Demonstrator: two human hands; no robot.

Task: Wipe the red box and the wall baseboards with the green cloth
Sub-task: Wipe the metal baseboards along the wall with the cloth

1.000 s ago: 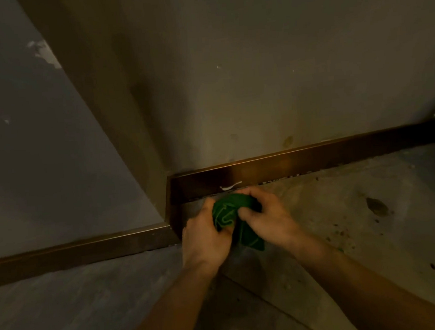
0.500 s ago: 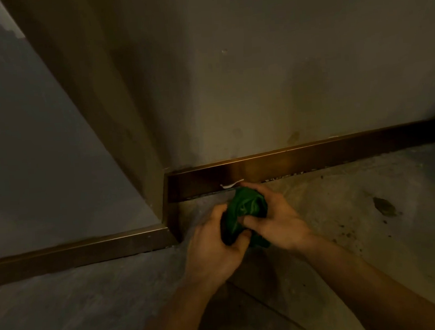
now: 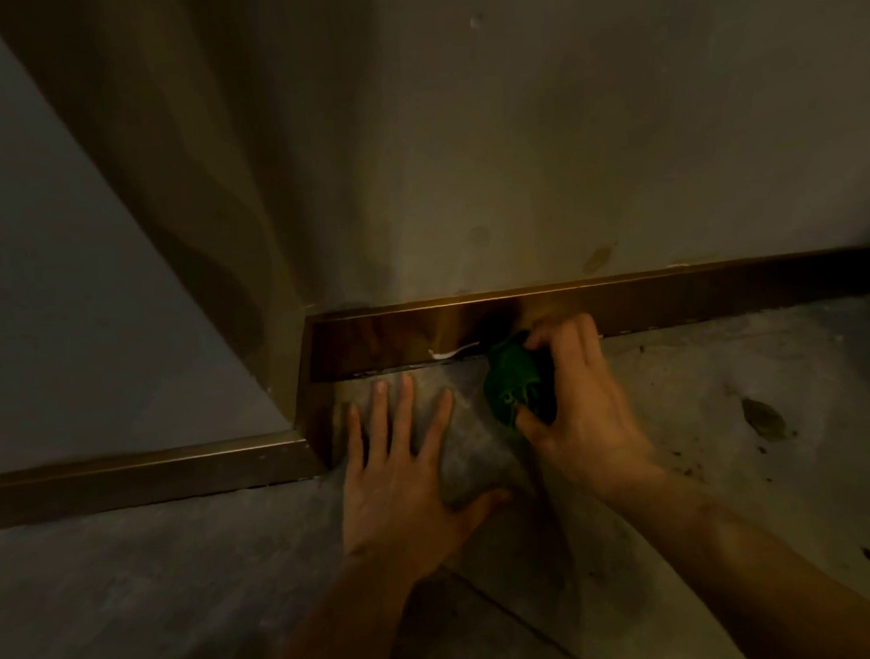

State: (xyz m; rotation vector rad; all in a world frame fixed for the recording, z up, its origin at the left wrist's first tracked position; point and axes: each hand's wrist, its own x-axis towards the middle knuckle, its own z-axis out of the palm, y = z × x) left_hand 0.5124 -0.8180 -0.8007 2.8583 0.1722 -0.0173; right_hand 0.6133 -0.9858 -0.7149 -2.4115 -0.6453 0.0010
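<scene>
Two bare forearms are reaching in from the near edge over a dim, stained floor point(image 3: 688, 440). The left hand point(image 3: 406, 465) is lying flat and released on the floor, fingers spread and pointing toward the far wall, touching nothing else. Just to its right, apart from it, the right hand point(image 3: 577, 401) is clenching around the cloth point(image 3: 511, 380), a bunched green wad sticking out on the left side of the palm between thumb and fingertips. The far end of the cloth is pressing against the foot of the baseboard point(image 3: 703, 292), a glossy brown strip running right from the corner. A small white mark point(image 3: 450, 351) is showing on the baseboard just left of the cloth. Beyond, the wall point(image 3: 564, 140) is rising, scuffed.
</scene>
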